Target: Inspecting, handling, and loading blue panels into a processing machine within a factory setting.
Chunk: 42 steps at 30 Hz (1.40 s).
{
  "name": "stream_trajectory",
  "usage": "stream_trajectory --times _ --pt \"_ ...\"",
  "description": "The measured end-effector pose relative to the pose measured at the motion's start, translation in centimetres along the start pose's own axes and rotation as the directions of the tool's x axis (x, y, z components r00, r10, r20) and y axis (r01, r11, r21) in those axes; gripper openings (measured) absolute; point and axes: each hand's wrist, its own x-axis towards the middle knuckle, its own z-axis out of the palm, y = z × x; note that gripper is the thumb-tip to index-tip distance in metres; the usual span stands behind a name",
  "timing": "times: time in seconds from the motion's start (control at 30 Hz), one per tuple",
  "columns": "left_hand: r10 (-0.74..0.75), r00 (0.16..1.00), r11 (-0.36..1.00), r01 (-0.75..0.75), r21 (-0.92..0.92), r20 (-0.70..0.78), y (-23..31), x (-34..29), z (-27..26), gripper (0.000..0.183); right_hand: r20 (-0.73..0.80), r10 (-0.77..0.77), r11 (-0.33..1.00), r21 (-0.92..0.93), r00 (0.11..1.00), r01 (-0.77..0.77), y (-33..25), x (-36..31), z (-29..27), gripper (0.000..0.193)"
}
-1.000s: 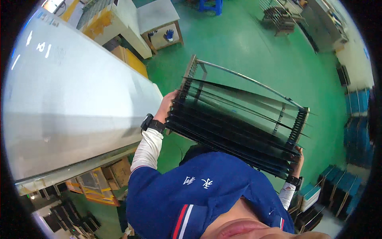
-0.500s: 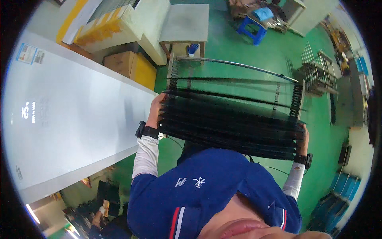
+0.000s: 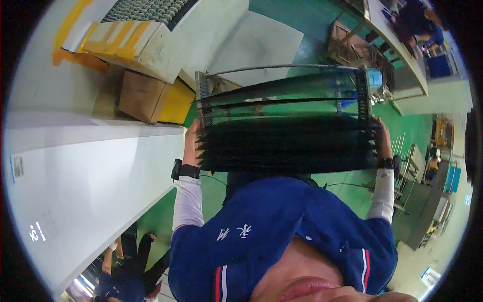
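A slotted metal rack filled with several thin dark sheets is carried level in front of my torso. My left hand is closed on the rack's left end, beside the sheet edges. At its right end, my right hand grips in the same way. My fingers are partly hidden behind the ends of the rack. Most sheets lie close together near me, while a few farther ones stand apart with gaps between them.
A long white cabinet lies along my left. Ahead on that side are a cardboard box and a pale table. A workbench stands far right. Metal racks and a grey cabinet line the right. Another person is at lower left.
I have moved forward with the rack, and the surroundings have slid downward and turned somewhat. The rack, formerly lower at its right end, is now nearly level. Both hands keep their hold.
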Motion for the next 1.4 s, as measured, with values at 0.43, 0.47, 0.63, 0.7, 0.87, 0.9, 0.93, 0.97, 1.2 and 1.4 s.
stream_trajectory --times 0.43,0.47,0.63,0.7,0.87,0.9,0.93,0.97,1.2,1.4 --pt "-0.038 0.826 0.961 -0.124 -0.247 -0.562 -3.3 12.2 12.5 0.050 0.500 0.235 0.894 -0.449 0.834 0.017 -21.7 45.7 17.2 0.044" --pt "-0.074 0.792 0.962 -0.103 -0.251 -0.607 -2.2 13.0 14.4 0.049 0.517 0.248 0.888 -0.460 0.819 0.022 -23.1 49.4 18.5 0.044" --pt "-0.047 0.693 0.948 -0.197 -0.252 -0.720 -0.4 16.5 19.3 0.046 0.726 0.188 0.889 -0.412 0.661 0.200 -26.4 61.1 24.5 0.041" --pt "-0.064 0.689 0.937 -0.208 -0.281 -0.722 -2.2 17.3 17.5 0.043 0.793 0.302 0.928 -0.371 0.528 0.026 -27.0 63.0 28.2 0.037" --pt "-0.060 0.674 0.886 -0.305 -0.351 -0.736 1.4 20.3 20.4 0.037 0.788 0.326 0.846 -0.490 0.523 0.211 -29.8 65.8 33.6 0.041" --pt "-0.038 0.713 0.882 -0.305 -0.358 -0.700 1.7 20.6 20.1 0.039 0.801 0.326 0.860 -0.472 0.503 0.194 -30.6 65.8 34.6 0.042" --pt "-0.051 0.691 0.873 -0.320 -0.368 -0.721 1.4 21.0 19.7 0.039 0.811 0.324 0.873 -0.455 0.488 0.176 -30.9 66.1 35.3 0.044" --pt "-0.018 0.685 0.877 -0.339 -0.340 -0.728 1.4 21.5 19.0 0.038 0.822 0.337 0.867 -0.461 0.459 0.189 -30.8 66.6 36.5 0.044" --pt "0.190 0.560 0.957 -0.290 0.023 -0.806 -1.3 22.5 15.9 0.033 0.789 0.449 0.843 -0.530 0.419 0.095 -29.2 72.1 39.3 0.047" --pt "0.083 0.641 0.829 -0.470 -0.305 -0.763 -4.4 21.2 15.2 0.033 0.641 0.285 0.807 -0.562 0.713 0.182 -28.7 78.1 32.1 0.051"
